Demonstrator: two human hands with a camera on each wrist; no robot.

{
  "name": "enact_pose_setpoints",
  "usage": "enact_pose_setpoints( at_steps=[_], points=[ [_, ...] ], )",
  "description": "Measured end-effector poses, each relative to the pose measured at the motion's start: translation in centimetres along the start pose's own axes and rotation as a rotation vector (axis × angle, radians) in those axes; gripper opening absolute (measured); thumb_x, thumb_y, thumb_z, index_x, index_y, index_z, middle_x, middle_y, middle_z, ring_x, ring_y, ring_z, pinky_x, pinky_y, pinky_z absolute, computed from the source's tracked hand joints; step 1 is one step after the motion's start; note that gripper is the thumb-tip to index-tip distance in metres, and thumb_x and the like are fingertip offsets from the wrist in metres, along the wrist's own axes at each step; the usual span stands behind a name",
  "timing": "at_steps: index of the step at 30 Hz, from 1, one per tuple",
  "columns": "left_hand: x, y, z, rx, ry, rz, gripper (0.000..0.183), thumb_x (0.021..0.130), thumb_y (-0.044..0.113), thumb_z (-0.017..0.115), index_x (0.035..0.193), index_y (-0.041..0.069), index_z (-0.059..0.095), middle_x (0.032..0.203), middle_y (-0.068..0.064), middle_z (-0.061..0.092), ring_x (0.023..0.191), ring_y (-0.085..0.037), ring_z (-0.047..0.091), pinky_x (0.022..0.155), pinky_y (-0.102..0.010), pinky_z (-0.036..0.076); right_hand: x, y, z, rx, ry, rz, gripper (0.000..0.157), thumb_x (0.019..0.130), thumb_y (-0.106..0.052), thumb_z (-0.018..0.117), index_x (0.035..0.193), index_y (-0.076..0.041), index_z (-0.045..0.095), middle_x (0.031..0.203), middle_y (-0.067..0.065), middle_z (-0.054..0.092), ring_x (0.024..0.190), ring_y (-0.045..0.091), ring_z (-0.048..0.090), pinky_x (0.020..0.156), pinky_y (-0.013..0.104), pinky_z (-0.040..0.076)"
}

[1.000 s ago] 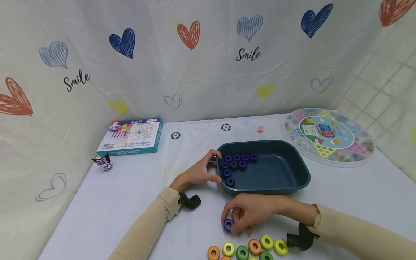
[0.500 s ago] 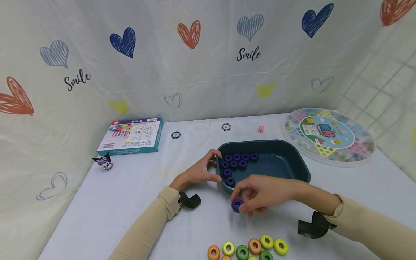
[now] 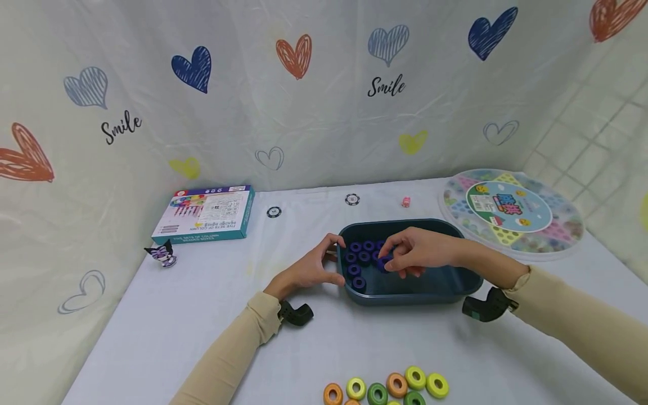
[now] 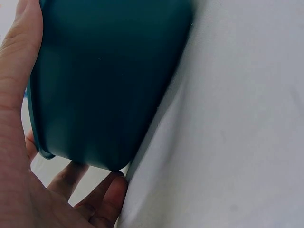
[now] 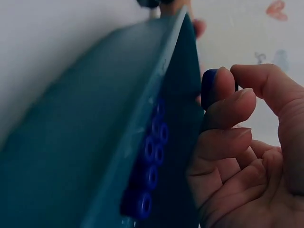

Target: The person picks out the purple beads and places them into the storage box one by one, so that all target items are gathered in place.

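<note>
In the head view my left hand (image 3: 310, 266) holds the left end of a dark teal plastic tub (image 3: 415, 296), thumb at its front corner and fingers at the back. The left wrist view shows that thumb (image 4: 21, 61) against the tub's side. My right hand (image 3: 425, 248) is over the tub, pinching a purple ring bead (image 5: 209, 88) between thumb and fingers. Several purple ring beads (image 3: 359, 282) lie along the tub's left part; the right hand hides some of them in the head view.
Orange, yellow and green ring beads (image 3: 396, 385) lie at the front edge of view. A flat box (image 3: 205, 214) and small figurine (image 3: 163, 254) are at left. Two chips (image 3: 352, 199) and a pink figure (image 3: 406, 201) stand behind the tub; a round game board (image 3: 511, 214) is at right.
My right hand has carried the purple ring bead from the table in front, up and away from me, to above the tub. The left hand has stayed at the tub's left end.
</note>
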State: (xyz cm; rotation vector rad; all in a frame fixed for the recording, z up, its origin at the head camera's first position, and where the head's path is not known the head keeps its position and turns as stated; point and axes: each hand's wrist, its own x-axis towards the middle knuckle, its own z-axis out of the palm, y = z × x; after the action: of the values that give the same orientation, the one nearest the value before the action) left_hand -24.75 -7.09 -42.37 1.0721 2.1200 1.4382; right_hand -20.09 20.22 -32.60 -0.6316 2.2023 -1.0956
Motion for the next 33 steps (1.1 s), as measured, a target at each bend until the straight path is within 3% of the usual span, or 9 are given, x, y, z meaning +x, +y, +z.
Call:
enact_pose_setpoints(
  at_steps=[6,13,20,26,33],
  points=[
    [-0.1,0.1,0.0,-0.001,-0.008,-0.003,0.079,0.059,0.062,0.072,0.119,0.028,0.032,0.126,-0.002,0.040,0.106,-0.016,0.047,0.092,-0.033,0.038,1.3,1.3,-1.7,-0.045,0.053,0.060,0.041,0.083,-0.033,0.065,0.109,-0.004,0.055,0.069,0.010,0.062,0.052,0.018,0.051,0.050,0.031,0.046],
    [0.0,-0.1,0.2,-0.007,0.003,0.045,0.079,0.060,0.061,0.072,0.118,0.023,0.033,0.125,-0.005,0.040,0.105,-0.017,0.048,0.091,-0.033,0.039,1.9,2.3,-2.9,-0.128,0.075,0.049,0.039,0.082,-0.030,0.066,0.106,-0.002,0.057,0.067,0.015,0.061,0.047,0.017,0.048,0.046,0.030,0.043],
    [0.2,-0.2,0.2,0.007,0.003,0.052,0.079,0.060,0.061,0.071,0.118,0.024,0.033,0.124,-0.004,0.040,0.104,-0.017,0.048,0.090,-0.031,0.039,2.2,2.6,-2.7,-0.243,0.032,0.115,0.034,0.078,-0.028,0.068,0.101,-0.006,0.057,0.062,0.005,0.060,0.049,0.016,0.052,0.049,0.031,0.046],
    [0.1,0.0,0.2,-0.003,-0.004,0.046,0.080,0.060,0.062,0.071,0.118,0.023,0.033,0.124,-0.005,0.040,0.104,-0.016,0.048,0.091,-0.031,0.039,2.7,2.5,-2.1,-0.272,-0.039,0.187,0.029,0.078,-0.023,0.067,0.099,-0.007,0.054,0.061,0.005,0.061,0.050,0.020,0.059,0.049,0.032,0.049],
    [0.1,0.0,0.2,0.000,-0.006,0.038,0.081,0.059,0.063,0.070,0.119,0.024,0.032,0.124,-0.004,0.040,0.105,-0.016,0.048,0.091,-0.031,0.039,3.2,2.5,-1.8,-0.318,-0.086,0.168,0.006,0.081,-0.009,0.061,0.082,-0.007,0.055,0.062,0.006,0.062,0.052,0.020,0.061,0.049,0.031,0.050]
  ],
)
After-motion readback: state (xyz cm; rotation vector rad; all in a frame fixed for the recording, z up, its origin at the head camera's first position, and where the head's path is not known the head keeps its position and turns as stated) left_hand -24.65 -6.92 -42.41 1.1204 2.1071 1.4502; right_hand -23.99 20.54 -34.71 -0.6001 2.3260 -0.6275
